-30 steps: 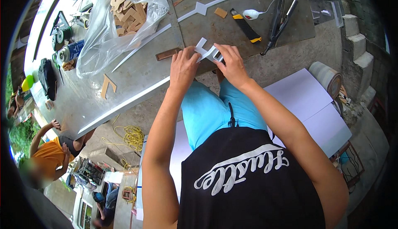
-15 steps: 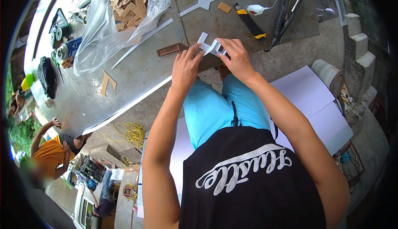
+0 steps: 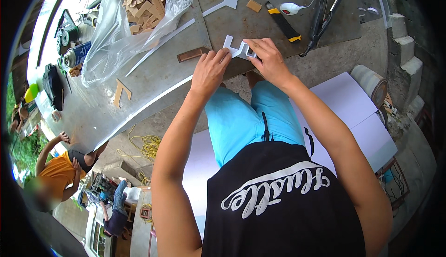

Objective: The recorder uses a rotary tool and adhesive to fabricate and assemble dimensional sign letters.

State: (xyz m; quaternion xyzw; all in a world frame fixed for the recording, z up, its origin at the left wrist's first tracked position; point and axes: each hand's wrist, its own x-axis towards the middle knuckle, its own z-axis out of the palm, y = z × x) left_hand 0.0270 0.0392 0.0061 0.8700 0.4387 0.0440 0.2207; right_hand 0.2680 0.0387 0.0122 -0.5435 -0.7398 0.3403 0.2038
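A small white letter-like piece with raised edges and an open, box-like end is held between both my hands at the near edge of the metal table. My left hand pinches its left side, fingers bent together. My right hand has its thumb and fingers closed round the box-like end. A brown wooden block lies just beyond my left fingers. Past my right hand are a black-and-yellow utility knife and a white bottle with a thin spout.
A clear plastic bag holds several tan cutout letters. A white pointed strip, a small tan block and a long black tool lie on the table. White sheets lie below at right. Another person is at far left.
My fingers have shifted slightly on the white piece, and its angle has turned a little. Its left end shows more plainly now. At lower left, a background person has changed posture.
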